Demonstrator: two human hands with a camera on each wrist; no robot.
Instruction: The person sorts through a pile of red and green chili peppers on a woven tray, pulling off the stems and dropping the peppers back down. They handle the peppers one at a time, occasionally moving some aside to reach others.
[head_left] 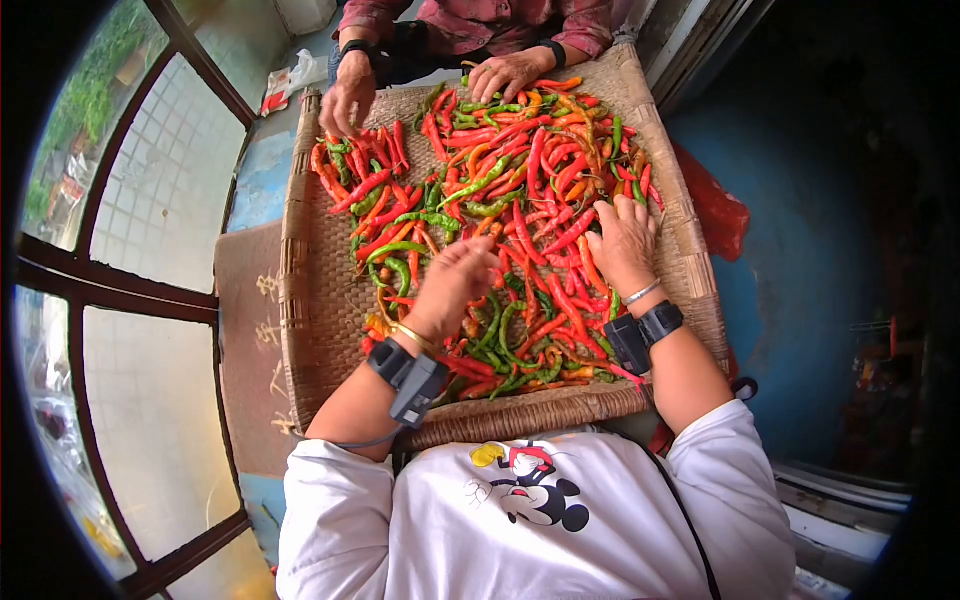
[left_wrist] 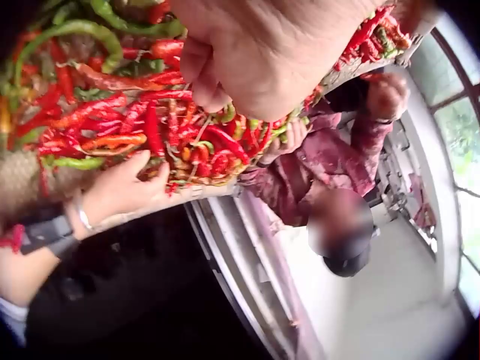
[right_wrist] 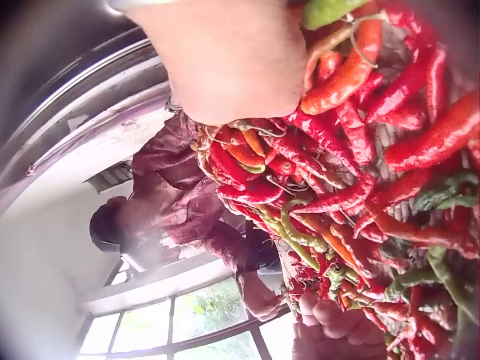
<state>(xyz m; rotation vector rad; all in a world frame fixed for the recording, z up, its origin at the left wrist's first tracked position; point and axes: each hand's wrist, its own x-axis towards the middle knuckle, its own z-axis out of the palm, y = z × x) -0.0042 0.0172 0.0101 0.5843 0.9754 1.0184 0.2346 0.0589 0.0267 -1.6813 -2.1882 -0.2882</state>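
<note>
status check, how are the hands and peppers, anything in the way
Left hand over peppers, right hand at their right side; grips unclear. Red and green peppers loose on tray. Nothing plainly blocking; another person's hands at far side.

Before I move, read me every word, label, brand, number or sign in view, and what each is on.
No text is legible.
Brown panel: pale marks, possibly characters, unreadable.
Red-and-white packet: any print is too small to read.
White shirt: cartoon mouse picture, no lettering visible.
Dark wrist device: no readable marking.
</note>
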